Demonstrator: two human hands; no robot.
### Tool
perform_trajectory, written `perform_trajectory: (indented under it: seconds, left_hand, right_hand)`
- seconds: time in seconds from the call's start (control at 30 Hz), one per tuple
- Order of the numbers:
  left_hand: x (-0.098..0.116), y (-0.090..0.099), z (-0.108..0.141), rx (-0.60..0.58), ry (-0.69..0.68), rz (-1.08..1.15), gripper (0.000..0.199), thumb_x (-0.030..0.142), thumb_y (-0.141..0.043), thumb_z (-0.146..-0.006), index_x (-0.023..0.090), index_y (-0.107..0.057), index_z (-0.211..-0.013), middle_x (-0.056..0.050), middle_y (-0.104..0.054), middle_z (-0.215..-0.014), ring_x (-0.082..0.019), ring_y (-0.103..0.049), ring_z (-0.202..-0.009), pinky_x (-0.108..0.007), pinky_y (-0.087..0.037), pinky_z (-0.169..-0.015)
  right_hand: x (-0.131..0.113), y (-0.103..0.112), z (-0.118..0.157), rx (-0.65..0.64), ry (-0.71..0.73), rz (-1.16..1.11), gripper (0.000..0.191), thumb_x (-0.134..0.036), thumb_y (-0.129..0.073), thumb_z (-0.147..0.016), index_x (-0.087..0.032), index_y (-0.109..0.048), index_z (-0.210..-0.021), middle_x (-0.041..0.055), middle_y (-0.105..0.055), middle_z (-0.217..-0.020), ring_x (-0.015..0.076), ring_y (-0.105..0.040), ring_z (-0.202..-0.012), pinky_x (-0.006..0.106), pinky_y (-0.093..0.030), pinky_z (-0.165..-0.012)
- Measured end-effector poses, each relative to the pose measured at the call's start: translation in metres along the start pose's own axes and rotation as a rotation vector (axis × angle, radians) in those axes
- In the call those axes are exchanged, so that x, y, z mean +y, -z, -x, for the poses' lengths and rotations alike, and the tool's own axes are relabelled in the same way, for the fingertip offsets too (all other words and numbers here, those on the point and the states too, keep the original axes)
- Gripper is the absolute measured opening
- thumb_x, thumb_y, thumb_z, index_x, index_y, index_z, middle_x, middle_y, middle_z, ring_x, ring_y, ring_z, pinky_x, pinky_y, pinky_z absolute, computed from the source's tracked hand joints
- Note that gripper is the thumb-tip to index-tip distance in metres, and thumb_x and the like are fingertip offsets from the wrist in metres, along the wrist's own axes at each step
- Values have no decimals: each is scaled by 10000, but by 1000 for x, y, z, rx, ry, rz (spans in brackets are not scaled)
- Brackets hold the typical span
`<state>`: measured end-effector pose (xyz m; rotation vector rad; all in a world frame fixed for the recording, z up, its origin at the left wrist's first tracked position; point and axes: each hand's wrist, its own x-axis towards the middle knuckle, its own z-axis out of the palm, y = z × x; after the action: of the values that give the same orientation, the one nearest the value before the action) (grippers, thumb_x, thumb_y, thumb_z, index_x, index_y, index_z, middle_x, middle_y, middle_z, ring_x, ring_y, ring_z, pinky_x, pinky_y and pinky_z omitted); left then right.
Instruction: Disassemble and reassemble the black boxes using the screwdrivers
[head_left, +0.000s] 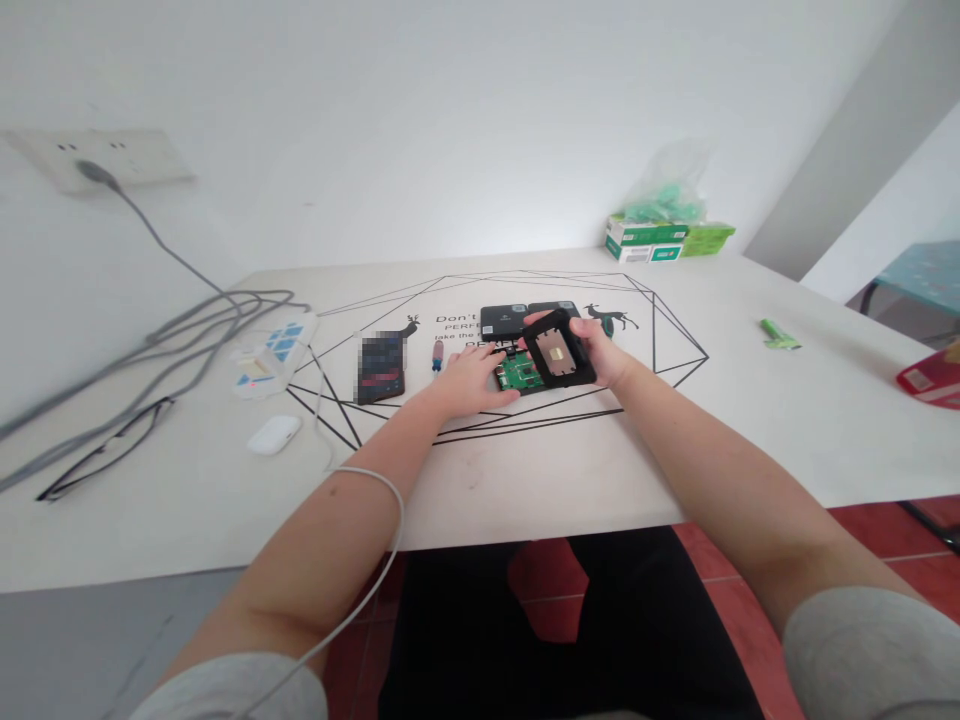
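Observation:
My right hand [600, 348] grips a black plastic cover [547, 372] by its right side, tilted so that its inside faces me. A copper-coloured plate [561, 352] sits within that cover. Under its left part lies a green circuit board [517, 372], flat on the table and partly hidden. My left hand [474, 380] holds the board's left end, fingers along the far edge and thumb at the near one. Just behind are two closed black boxes, the left one [502, 321] in plain view and the right one [551, 306] partly covered by my right hand.
Left of my hands lie a small screwdriver [437, 356] and a phone [381, 366]. Farther left are a white earbud case [274, 435], a power strip [277, 355], glasses [105, 450] and grey cables. Green boxes [646, 236] stand at the back right; a green wrapper [780, 336] lies right.

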<state>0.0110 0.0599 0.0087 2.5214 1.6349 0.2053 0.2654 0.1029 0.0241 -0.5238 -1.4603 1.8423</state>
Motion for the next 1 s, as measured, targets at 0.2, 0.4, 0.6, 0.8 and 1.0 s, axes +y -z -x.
perform_trajectory:
  seconds: [0.2, 0.4, 0.6, 0.8, 1.0]
  left_hand:
    - [-6, 2, 0, 65, 33, -27, 715, 644, -611, -944, 221, -606, -1521, -182, -433, -1697, -445, -413, -1534, -685, -309, -1240]
    - [-14, -3, -3, 51, -2, -14, 634, 611, -561, -999, 233, -622, -1504, -169, -470, -1673, -441, -440, -1522, -667, -360, -1227]
    - [-19, -7, -6, 65, 2, -15, 566, 562, -423, -1072, 239, -638, -1484, -143, -473, -1678, -399, -449, -1522, -623, -378, -1236]
    - [-17, -6, -6, 79, 0, 5, 557, 560, -516, -1026, 220, -674, -1438, -155, -509, -1646, -395, -473, -1509, -590, -402, -1236]
    - [-15, -5, -5, 76, 12, 45, 605, 570, -520, -1005, 186, -652, -1455, -178, -503, -1647, -392, -464, -1519, -583, -385, -1245]
  right_hand:
    - [-1, 8, 3, -177, -8, 100, 702, -562, -948, -653, -252, -586, -1167, 72, -740, -1211, 237, -729, -1046, 367, -583, -898]
    - [-2, 13, 3, -380, -14, 301, 652, -423, -1011, -624, -234, -526, -1018, 56, -634, -1275, 206, -612, -1154, 331, -511, -948]
    - [-13, 21, 6, -422, -150, 609, 705, -448, -1047, -507, -214, -537, -934, 36, -611, -1268, 173, -580, -1024, 312, -505, -911]
    - [-28, 17, 17, -434, -332, 718, 523, -347, -978, -581, -178, -724, -1006, 92, -517, -1507, 105, -632, -855, 313, -581, -827]
    - [-28, 7, 19, -357, -322, 790, 336, -326, -910, -647, -192, -841, -947, 61, -723, -1168, 160, -698, -870, 301, -594, -805]
